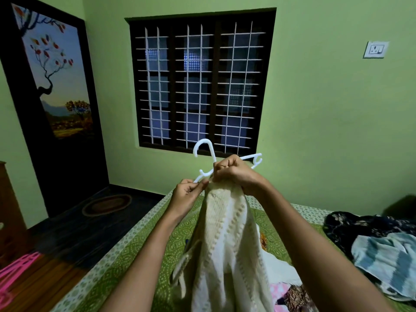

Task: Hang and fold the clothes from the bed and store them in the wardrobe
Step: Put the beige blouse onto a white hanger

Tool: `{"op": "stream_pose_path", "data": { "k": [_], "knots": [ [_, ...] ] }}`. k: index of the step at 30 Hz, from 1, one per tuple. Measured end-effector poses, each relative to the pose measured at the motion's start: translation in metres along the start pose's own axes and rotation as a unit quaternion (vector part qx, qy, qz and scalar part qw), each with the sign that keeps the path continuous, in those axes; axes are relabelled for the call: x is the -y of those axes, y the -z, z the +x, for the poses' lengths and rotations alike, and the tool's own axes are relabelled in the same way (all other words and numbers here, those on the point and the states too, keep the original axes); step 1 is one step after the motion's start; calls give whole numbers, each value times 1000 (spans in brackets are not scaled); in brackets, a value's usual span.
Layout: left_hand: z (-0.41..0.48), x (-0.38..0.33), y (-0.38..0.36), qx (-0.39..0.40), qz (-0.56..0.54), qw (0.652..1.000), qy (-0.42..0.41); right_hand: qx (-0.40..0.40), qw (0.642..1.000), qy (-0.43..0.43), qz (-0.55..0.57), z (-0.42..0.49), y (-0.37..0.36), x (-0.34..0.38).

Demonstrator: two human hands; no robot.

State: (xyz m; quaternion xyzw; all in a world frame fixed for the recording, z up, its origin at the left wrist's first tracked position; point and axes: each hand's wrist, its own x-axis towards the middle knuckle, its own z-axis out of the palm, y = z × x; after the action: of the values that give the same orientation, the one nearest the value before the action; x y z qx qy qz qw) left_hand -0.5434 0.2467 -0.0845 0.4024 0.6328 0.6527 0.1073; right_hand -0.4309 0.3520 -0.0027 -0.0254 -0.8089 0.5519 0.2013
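Note:
A cream knitted garment [227, 239] hangs down in front of me from a white plastic hanger [203, 149] held up above the bed [135, 251]. My right hand [234, 172] grips the garment's top edge at the neck of the hanger. At the hanger's left arm, my left hand [188, 192] pinches the fabric. The hanger's right arm [256, 159] pokes out bare beyond my right hand.
A dark floral garment [360, 224], a blue-and-white striped cloth [389, 260] and pink and patterned pieces [290, 296] lie on the green bedspread at the right. Pink hangers [15, 273] lie on the floor at the left. A barred window [200, 84] and a door [60, 86] stand ahead.

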Motion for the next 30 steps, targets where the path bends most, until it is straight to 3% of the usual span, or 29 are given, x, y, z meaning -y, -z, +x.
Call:
{"op": "stream_pose_path", "data": {
  "k": [6, 11, 13, 15, 17, 20, 23, 26, 28, 30],
  "knots": [
    [0, 2, -1, -9, -66, 998, 4, 48, 998, 36, -24, -6, 12, -7],
    [5, 0, -1, -118, -9, 991, -54, 9, 984, 57, -171, -9, 18, -16],
    [9, 0, 3, -138, 6, 989, -57, 20, 961, 54, -270, -11, 23, -20],
    [10, 2, 5, -135, 26, 989, -50, 34, 909, 14, -415, -11, 27, -31],
    [9, 3, 3, -126, 37, 990, -42, 5, 870, -25, -492, -10, 24, -43],
    [6, 7, 0, -120, 55, 991, -24, -72, 885, -58, -456, -11, 19, -54],
    [5, 16, 0, -120, 57, 991, -11, -174, 931, -69, -314, -10, 17, -57],
    [5, 19, -1, -126, 48, 991, 2, -252, 941, -84, -208, -9, 7, -56],
    [6, 21, 0, -140, 37, 989, 7, -271, 936, -63, -215, -9, 2, -57],
    [5, 22, 2, -140, 17, 990, 8, -260, 918, -39, -298, -11, 3, -55]
  ]
}}
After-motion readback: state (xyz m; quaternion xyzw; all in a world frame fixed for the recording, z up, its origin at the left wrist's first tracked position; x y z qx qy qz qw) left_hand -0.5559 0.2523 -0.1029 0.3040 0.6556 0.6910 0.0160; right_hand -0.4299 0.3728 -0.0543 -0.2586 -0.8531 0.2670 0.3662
